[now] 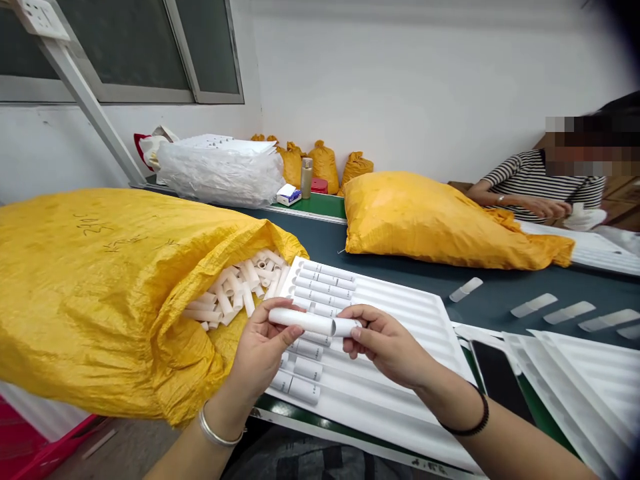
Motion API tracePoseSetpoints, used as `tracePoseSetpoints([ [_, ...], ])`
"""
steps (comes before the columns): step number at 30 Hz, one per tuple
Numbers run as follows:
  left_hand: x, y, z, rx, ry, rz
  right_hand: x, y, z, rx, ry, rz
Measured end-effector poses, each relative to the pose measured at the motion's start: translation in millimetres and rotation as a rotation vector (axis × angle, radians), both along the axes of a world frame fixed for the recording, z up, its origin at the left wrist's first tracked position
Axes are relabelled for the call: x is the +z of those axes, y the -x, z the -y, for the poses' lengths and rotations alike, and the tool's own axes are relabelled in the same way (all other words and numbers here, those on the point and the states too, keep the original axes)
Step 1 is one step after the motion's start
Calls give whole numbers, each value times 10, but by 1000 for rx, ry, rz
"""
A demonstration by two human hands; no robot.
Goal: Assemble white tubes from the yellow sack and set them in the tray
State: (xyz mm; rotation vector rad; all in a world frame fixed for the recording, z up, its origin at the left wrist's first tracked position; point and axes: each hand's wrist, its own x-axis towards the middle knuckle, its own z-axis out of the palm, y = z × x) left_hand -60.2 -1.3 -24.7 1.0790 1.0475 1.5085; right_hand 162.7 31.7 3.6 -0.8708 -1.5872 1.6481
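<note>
My left hand [260, 350] pinches a plain white tube [303, 321] between thumb and fingers, its open end facing right. At that end my right hand [393, 343] grips a shorter white printed cylinder [345, 327]. The two pieces meet end to end; I cannot tell whether one sits inside the other. Both are held above a white grooved tray [400, 373], whose left part bears several printed white tubes [305, 368] lying in rows. Left of the tray, a yellow woven sack [115, 267] gapes open, showing many loose white tubes [235, 290].
A second yellow sack [425, 220] lies across the dark conveyor belt [320, 233]. Translucent tubes [533, 305] rest on the belt at right. A black phone [500, 380] and stacked white trays [590, 387] are nearby. A person in a striped shirt [540, 177] sits opposite.
</note>
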Motion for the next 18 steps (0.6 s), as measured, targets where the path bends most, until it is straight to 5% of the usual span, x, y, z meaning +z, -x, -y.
tracePoseSetpoints([
  [2, 32, 16, 12, 6, 40, -201, 44, -61, -3, -85, -158, 50],
  [4, 86, 44, 33, -15, 52, -443, 96, -133, -8, -131, -473, 180],
  [8, 215, 43, 77, -232, -15, -661, 164, -202, -27, -9, -903, 338],
  [11, 266, 21, 96, -321, -61, -724, 160, -192, -61, 13, -961, 352],
  [18, 187, -94, 176, -239, -152, -734, 118, -143, 55, 39, -1015, 336],
])
